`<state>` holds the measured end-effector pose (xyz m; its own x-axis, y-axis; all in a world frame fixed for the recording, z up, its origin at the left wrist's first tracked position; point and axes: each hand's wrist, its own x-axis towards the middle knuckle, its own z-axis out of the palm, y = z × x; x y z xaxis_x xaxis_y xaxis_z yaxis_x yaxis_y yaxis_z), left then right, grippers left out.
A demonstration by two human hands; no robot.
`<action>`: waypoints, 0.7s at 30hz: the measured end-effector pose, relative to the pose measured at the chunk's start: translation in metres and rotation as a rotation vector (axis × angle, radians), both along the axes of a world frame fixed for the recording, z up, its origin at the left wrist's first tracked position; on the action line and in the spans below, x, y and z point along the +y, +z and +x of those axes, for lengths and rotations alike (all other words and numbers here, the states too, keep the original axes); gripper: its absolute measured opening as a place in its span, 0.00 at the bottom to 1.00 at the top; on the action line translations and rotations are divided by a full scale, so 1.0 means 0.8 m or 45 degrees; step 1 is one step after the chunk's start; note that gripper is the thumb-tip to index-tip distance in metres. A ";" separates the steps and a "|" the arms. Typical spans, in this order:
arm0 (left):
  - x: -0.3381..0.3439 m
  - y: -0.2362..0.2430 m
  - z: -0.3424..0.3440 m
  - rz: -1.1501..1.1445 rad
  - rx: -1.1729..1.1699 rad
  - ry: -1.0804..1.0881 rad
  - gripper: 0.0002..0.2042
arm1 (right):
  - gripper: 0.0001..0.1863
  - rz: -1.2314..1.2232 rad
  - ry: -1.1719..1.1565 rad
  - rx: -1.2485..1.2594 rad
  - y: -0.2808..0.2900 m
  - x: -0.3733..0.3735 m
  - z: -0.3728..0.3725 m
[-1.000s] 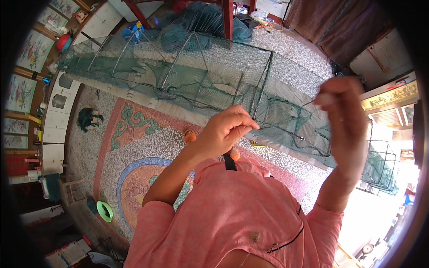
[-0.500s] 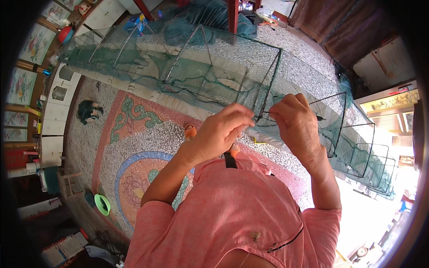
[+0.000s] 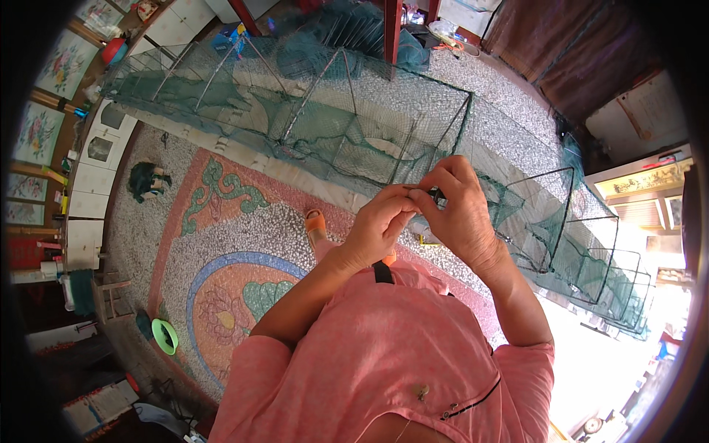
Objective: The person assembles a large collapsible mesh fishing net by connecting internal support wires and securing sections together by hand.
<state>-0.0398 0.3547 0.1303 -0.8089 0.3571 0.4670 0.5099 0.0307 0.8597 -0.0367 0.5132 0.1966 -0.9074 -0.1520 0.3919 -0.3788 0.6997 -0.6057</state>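
My left hand (image 3: 377, 229) and right hand (image 3: 459, 214) meet at the fingertips in front of my body, both closed in pinches. A small dark, thin item (image 3: 439, 195) shows among the right hand's fingers, perhaps a tool; its shape is mostly hidden. What the left fingertips pinch is too small to make out. Just beyond my hands, a long green mesh net cage (image 3: 347, 125) on square metal frames stretches from upper left to lower right, its netting behind my fingers. An orange sandal (image 3: 315, 221) on my foot shows below.
Bundled dark netting (image 3: 332, 37) lies behind the cage by red posts (image 3: 391, 33). White cabinets (image 3: 96, 192) line the left, with a wooden stool (image 3: 114, 299) and green basin (image 3: 164, 336) nearby. A dark green bundle (image 3: 148, 181) lies on the patterned floor (image 3: 221, 273).
My right hand has come down and leftward from the upper right to meet my left hand, which has shifted slightly. The view has tilted a little.
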 end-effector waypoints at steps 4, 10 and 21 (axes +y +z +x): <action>-0.005 0.004 0.003 -0.048 0.009 0.013 0.05 | 0.04 0.528 -0.069 0.054 0.013 -0.015 0.001; -0.015 -0.017 -0.001 -0.145 -0.004 -0.056 0.09 | 0.04 0.330 0.040 0.152 0.005 -0.043 -0.020; -0.006 0.010 0.009 0.154 -0.290 -0.153 0.11 | 0.08 -0.913 0.329 -0.004 0.109 -0.037 -0.006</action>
<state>-0.0324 0.3502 0.1383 -0.8533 0.4094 0.3228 0.2967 -0.1276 0.9464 -0.0412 0.4839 0.2840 -0.8787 -0.0689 0.4724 -0.4749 0.0241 -0.8797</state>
